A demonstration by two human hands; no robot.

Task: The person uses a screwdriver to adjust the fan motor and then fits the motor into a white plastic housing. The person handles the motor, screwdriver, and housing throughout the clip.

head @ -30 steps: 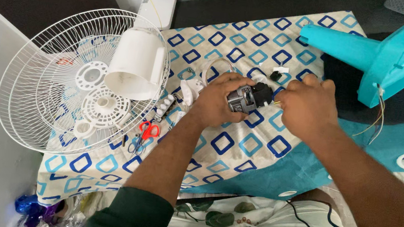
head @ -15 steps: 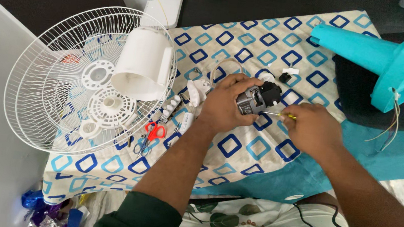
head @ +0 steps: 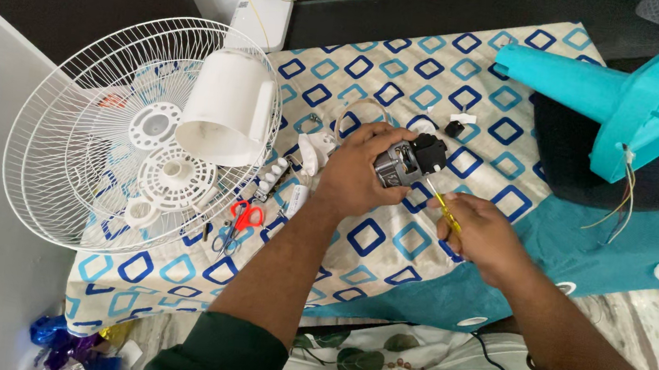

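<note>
My left hand grips a small grey-and-black fan motor above the patterned cloth. My right hand holds a yellow-handled screwdriver, its tip pointing up at the underside of the motor. Both hands are close together near the middle of the cloth. The screwdriver's handle is mostly hidden inside my fist.
White wire fan guards lie at left with a white motor cover and plastic hubs on them. Red-handled scissors and small white parts lie on the cloth. A turquoise fan base with loose wires stands at right.
My right hand has drawn back down and to the right, from beside the motor to below it, with the screwdriver now angled up at the motor. My left hand kept holding the motor.
</note>
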